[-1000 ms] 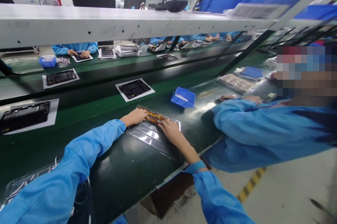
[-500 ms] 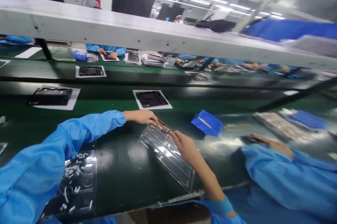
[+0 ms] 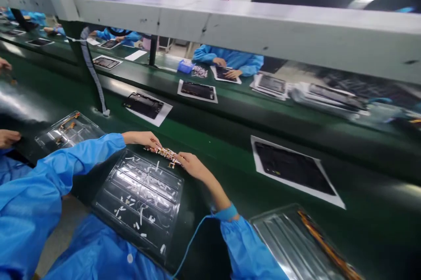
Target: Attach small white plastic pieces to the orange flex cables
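My left hand [image 3: 146, 139] and my right hand [image 3: 194, 166] are close together at the far edge of a clear plastic tray [image 3: 138, 203]. Between them stretches a row of small orange-and-white flex cables [image 3: 166, 152], its left end in my left fingers and its right end in my right. Both hands are closed on it. White scraps [image 3: 141, 214] of strip and film lie scattered in the tray below. A blue wrist strap [image 3: 226, 213] with a cord circles my right wrist.
Another clear tray [image 3: 283, 227], with orange flex cables [image 3: 325, 245], lies at right; a third tray [image 3: 70, 131] is at left. Black tablet housings [image 3: 292, 168] rest on white sheets along the green belt. A shelf [image 3: 230, 21] spans overhead. A co-worker's hand [image 3: 9, 138] shows at left.
The view has swung left. My hands have moved with the flex cables from above the right-hand tray to the far edge of the scrap-filled tray.
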Action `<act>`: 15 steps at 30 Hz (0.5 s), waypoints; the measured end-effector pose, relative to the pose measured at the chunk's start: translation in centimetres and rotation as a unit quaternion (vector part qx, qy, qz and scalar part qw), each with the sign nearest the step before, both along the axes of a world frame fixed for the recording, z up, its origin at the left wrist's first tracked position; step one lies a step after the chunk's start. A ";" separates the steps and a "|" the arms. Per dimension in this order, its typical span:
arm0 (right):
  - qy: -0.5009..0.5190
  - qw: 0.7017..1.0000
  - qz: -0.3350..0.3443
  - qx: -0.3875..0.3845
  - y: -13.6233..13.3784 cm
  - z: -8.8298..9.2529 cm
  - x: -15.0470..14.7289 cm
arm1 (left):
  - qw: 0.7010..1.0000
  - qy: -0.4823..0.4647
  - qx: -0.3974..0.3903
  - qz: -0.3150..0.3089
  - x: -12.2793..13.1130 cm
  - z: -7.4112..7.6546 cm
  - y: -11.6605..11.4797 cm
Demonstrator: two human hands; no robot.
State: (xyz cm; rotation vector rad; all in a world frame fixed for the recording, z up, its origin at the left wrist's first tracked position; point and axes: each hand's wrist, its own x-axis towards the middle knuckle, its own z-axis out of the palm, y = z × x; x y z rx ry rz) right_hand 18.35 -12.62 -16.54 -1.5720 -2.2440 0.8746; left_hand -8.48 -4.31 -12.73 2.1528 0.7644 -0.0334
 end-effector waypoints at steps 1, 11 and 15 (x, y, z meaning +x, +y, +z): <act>-0.014 1.000 -0.002 0.002 0.7 -0.4 -0.2 | 1.000 0.009 0.020 0.013 -0.9 -0.3 0.1; -0.074 0.985 -0.059 0.143 -1.7 -1.3 1.9 | 0.953 0.003 0.304 0.007 -0.1 -1.4 -3.4; -0.051 0.983 -0.014 0.173 -2.1 -2.0 -1.3 | 0.934 0.006 0.353 -0.059 2.5 -2.9 -4.5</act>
